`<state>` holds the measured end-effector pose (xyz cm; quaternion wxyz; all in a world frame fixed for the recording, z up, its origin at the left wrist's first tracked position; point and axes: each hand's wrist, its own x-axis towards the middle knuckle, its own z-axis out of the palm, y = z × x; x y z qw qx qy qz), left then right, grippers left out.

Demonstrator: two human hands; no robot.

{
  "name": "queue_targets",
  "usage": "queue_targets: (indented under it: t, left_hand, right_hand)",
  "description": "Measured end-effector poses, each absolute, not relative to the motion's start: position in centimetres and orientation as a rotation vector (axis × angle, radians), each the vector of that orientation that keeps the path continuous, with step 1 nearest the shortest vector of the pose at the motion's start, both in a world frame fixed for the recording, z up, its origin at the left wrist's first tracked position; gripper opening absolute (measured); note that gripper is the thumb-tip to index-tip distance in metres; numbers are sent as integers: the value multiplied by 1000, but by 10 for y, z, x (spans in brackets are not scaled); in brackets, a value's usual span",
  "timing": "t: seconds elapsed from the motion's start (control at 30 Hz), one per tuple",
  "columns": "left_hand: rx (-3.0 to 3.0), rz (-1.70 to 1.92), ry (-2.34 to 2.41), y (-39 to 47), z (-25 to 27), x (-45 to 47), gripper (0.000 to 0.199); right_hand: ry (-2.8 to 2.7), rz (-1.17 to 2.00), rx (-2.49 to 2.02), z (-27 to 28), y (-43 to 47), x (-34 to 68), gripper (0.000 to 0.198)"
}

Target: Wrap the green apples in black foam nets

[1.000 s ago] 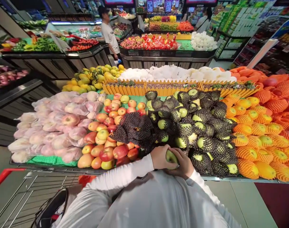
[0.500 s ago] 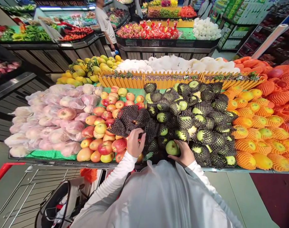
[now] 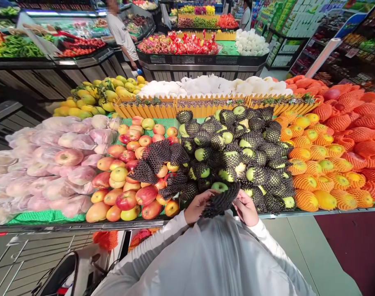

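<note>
A black foam net sleeve is held up in front of my chest, bunched and stretched between both hands. My left hand is closed on its left end, thumb and fingers pinching the mesh. At the other end, my right hand pinches the netting near its upper right edge. Just beyond the sleeve shows a bare green apple, its lower part hidden; whether a hand touches it I cannot tell. Black-netted green apples fill the display ahead. More loose black sleeves lie on the red apples.
Bagged pink apples are heaped at the left, orange-netted fruit at the right. A low yellow fence runs behind the apples. A shopping cart with a bag stands at lower left. Another person stands beyond the display.
My right hand has left the green apple and taken hold of a black net sleeve. My left hand has moved right and closer to me, onto that sleeve. The view has shifted.
</note>
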<state>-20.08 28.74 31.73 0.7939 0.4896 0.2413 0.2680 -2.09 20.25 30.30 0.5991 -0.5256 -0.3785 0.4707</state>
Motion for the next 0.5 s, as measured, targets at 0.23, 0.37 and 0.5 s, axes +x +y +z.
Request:
queue_targets:
  t: [0.23,0.37,0.5]
  left_hand:
    - [1049,355,627,284,304,-201,49]
    - [1179,284,658,284,299,-198,49]
    - [1121,438,759,287,286,-195,52]
  right_hand:
    - [-1092,1206,-1369,300,200,-24,29]
    - [-1009,1227,-1284,300,196,-25,29]
    - [-728,1191,-1235,295,191,-22,31]
